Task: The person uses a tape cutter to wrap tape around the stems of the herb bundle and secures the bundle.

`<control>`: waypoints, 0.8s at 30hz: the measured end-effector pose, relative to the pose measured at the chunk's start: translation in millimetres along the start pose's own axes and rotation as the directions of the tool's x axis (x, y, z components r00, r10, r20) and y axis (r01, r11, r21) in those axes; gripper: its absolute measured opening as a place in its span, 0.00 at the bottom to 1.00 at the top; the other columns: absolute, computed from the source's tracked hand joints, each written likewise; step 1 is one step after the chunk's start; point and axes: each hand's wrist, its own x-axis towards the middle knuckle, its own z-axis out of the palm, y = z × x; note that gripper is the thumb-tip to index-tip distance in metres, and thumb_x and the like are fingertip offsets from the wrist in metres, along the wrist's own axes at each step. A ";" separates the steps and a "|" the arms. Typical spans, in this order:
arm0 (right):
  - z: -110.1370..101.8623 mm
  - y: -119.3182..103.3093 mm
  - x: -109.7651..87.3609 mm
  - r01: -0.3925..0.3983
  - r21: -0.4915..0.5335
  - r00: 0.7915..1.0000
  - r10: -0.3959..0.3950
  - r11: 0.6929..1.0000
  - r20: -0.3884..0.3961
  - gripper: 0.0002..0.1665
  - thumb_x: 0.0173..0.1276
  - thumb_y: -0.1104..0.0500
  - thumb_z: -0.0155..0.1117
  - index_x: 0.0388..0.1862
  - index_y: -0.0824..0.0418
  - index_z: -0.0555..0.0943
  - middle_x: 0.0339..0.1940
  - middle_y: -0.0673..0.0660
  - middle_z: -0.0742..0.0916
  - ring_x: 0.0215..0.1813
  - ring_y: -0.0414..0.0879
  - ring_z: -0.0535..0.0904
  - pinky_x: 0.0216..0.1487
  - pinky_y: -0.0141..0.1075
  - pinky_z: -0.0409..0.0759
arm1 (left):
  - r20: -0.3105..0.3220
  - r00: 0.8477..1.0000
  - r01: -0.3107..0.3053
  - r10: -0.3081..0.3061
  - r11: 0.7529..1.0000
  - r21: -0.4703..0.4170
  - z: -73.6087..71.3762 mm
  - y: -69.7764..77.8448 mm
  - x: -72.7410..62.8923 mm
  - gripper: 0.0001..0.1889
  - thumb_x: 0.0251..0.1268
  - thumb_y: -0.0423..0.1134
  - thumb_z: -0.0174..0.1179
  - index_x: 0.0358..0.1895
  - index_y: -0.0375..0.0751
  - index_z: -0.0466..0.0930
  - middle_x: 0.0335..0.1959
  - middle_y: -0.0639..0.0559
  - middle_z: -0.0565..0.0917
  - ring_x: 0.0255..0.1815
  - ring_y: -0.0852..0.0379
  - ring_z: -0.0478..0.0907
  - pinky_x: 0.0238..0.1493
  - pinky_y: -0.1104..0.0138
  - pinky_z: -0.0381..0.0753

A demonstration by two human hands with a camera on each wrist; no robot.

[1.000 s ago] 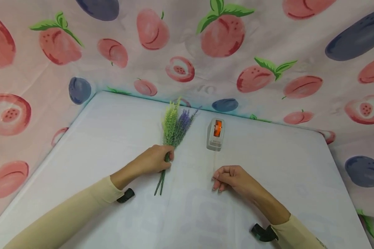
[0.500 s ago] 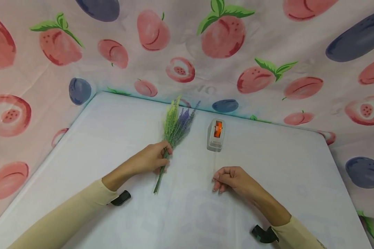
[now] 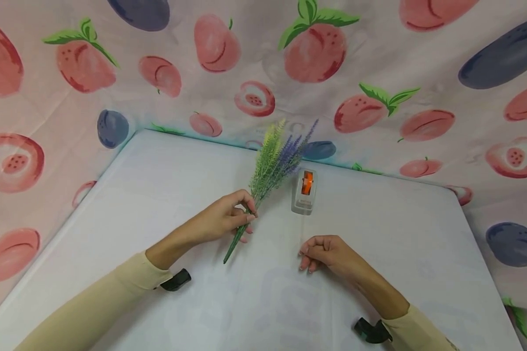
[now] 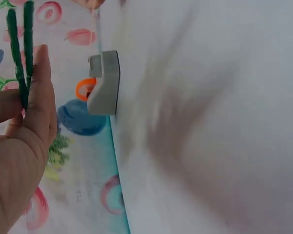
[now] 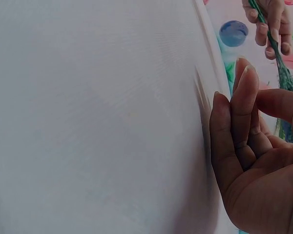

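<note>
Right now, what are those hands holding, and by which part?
The left hand holds the yellow-green and purple flower bunch by its green stems. The right hand pinches the end of a clear tape strip from the grey boxy dispenser.

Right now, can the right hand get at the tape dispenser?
Probably yes: the right hand is on the dispenser's near side, with only what looks like a strip of tape between them. The left hand holds the flowers mostly to its left.

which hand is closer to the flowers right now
Left: the left hand holds the flowers by their stems; the right hand is apart, off to their right.
</note>
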 end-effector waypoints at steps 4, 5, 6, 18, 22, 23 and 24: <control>-0.3 0.8 -0.2 0.007 -0.003 1.000 -0.007 1.000 -0.003 0.20 0.77 0.55 0.61 0.47 0.75 0.80 0.33 0.59 0.90 0.32 0.43 0.84 0.41 0.35 0.84 | 0.082 0.997 0.002 0.003 0.998 -0.055 3.4 4.0 1.0 0.08 0.81 0.27 0.46 0.56 0.33 0.66 0.59 0.34 0.72 0.49 0.26 0.76 0.44 0.51 0.87; -0.3 0.9 -0.3 0.009 -0.003 1.000 -0.009 1.000 -0.003 0.20 0.77 0.55 0.61 0.47 0.75 0.81 0.33 0.59 0.90 0.32 0.43 0.84 0.41 0.35 0.84 | 0.103 0.995 0.003 0.003 0.998 -0.063 3.8 4.7 1.3 0.08 0.81 0.27 0.46 0.57 0.33 0.66 0.61 0.33 0.71 0.50 0.26 0.76 0.46 0.52 0.86; -0.3 1.0 -0.2 0.012 -0.003 1.000 -0.012 1.000 -0.003 0.20 0.77 0.55 0.61 0.47 0.75 0.81 0.33 0.59 0.90 0.32 0.43 0.84 0.40 0.35 0.84 | 0.124 0.992 0.004 0.005 0.997 -0.074 4.3 5.3 1.8 0.09 0.81 0.27 0.45 0.58 0.33 0.65 0.63 0.34 0.69 0.52 0.26 0.76 0.48 0.52 0.86; -2.1 2.0 -0.8 0.017 0.012 1.000 -0.018 1.000 0.016 0.19 0.78 0.56 0.60 0.48 0.75 0.80 0.32 0.58 0.90 0.32 0.43 0.84 0.41 0.35 0.84 | 0.090 0.996 0.021 -0.011 0.993 -0.113 10.3 5.4 16.5 0.27 0.80 0.29 0.48 0.76 0.50 0.57 0.72 0.43 0.69 0.44 0.32 0.82 0.33 0.53 0.85; -2.4 1.8 -1.4 0.019 0.008 1.000 -0.019 1.000 0.013 0.19 0.78 0.56 0.60 0.47 0.75 0.80 0.32 0.58 0.90 0.32 0.43 0.84 0.41 0.35 0.84 | 0.061 0.997 0.046 -0.041 0.995 -0.092 10.0 5.3 20.1 0.23 0.80 0.31 0.50 0.73 0.47 0.66 0.69 0.46 0.75 0.42 0.28 0.75 0.28 0.61 0.77; -2.1 1.5 -1.5 0.014 0.008 1.000 -0.014 1.000 0.008 0.19 0.78 0.56 0.61 0.47 0.75 0.80 0.32 0.58 0.90 0.32 0.43 0.84 0.41 0.35 0.84 | 0.058 0.997 0.049 -0.044 0.994 -0.099 10.1 4.9 21.1 0.22 0.80 0.31 0.51 0.72 0.46 0.67 0.67 0.46 0.76 0.41 0.30 0.75 0.29 0.62 0.76; -2.0 1.3 -1.7 0.013 0.005 1.000 -0.013 1.000 0.006 0.19 0.78 0.56 0.61 0.47 0.75 0.80 0.32 0.58 0.90 0.32 0.43 0.84 0.41 0.35 0.84 | 0.057 0.997 0.049 -0.043 0.993 -0.109 10.2 4.4 21.9 0.22 0.80 0.31 0.51 0.72 0.45 0.68 0.66 0.45 0.78 0.40 0.33 0.75 0.29 0.63 0.75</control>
